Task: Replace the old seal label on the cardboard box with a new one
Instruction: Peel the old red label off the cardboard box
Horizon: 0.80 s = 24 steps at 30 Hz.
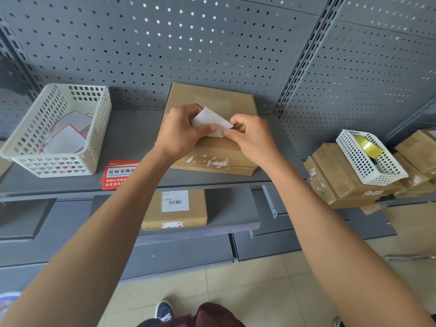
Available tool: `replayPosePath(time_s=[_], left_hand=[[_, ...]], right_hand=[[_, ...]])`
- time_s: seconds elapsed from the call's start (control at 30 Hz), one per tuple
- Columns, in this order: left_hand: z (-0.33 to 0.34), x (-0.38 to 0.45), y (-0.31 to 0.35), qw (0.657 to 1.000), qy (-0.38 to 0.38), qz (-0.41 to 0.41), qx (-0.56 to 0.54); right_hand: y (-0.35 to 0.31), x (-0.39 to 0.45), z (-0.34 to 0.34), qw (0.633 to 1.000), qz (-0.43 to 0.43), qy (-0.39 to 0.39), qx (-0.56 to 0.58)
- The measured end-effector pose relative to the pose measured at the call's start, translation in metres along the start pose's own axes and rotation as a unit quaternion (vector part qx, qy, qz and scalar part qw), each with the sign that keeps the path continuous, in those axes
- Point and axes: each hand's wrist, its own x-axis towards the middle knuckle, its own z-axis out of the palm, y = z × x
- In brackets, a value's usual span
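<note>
A flat cardboard box (212, 100) lies on the grey shelf (132, 131) against the pegboard. Torn white and red scraps of a seal label (212, 160) cling to its front edge over the flap seam. Above the box, my left hand (181, 131) and my right hand (252, 138) both pinch a white label sheet (210, 120), its blank side up. My right thumb and fingers pinch its right corner. A small stack of red seal labels (115, 175) with white print lies on the shelf left of the box.
A white plastic basket (59, 128) holding white sheets with red edges stands at the left. At the right, a smaller white basket (370, 159) with a tape roll (368, 145) sits on stacked cardboard boxes (335, 175). A lower shelf holds another box (174, 208).
</note>
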Motion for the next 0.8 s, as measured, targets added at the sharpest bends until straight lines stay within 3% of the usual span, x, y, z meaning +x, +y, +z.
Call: replayPosePath(time_s=[0.8], left_hand=[[0.0056, 0.0009, 0.0006, 0.998, 0.056, -0.033, -0.013]], right_hand=[[-0.0033, 0.0084, 0.0047, 1.0, 0.012, 0.028, 0.006]])
